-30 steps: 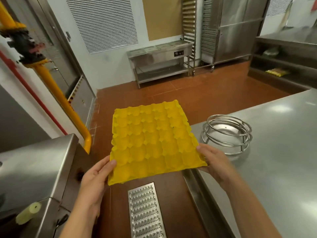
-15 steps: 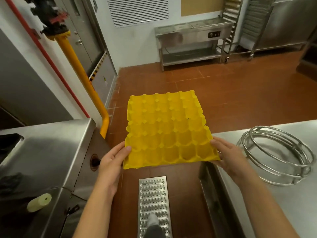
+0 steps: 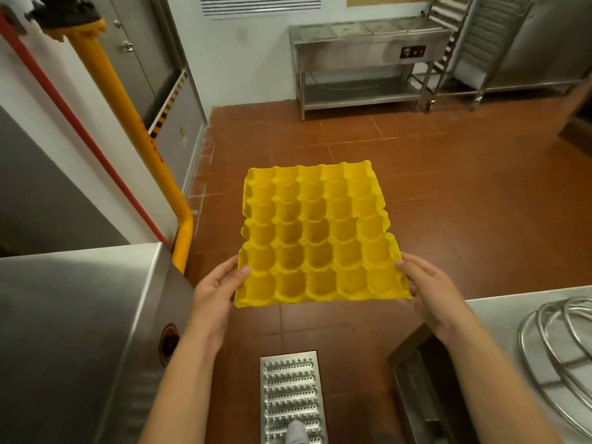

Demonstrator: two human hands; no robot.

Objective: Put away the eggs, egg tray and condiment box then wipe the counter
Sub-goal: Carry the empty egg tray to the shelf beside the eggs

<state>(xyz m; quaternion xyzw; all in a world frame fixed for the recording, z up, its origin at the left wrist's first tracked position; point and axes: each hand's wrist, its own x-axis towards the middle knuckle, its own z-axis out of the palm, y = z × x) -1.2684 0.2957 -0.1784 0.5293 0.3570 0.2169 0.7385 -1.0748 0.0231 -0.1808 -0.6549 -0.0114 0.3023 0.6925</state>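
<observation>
A commercial kitchen seen from above, with a red-brown tiled floor [image 3: 448, 187] filling most of the view. At 9 o'clock stands a large stainless steel appliance [image 3: 73, 331]; behind it, from 11 o'clock down toward the centre-left, a thick yellow pipe [image 3: 128, 116] runs at a slant beside a thin red pipe [image 3: 80, 123]. At 1 o'clock, against the far wall, is a steel serving table [image 3: 368, 49] with a lower shelf, and beside it a tall rack [image 3: 480, 43]. At 4 o'clock lies the corner of a steel counter [image 3: 499, 318] bearing a wire ring stand [image 3: 563, 354]. In the centre, held level above the floor, is a yellow egg tray [image 3: 317, 238], its cups empty. The left hand [image 3: 214, 293] clasps the tray's near left corner, thumb on top, fingers beneath. The right hand [image 3: 429, 290] clasps the near right corner likewise. At 6 o'clock a perforated metal floor grate [image 3: 291, 392] sits between the forearms.
</observation>
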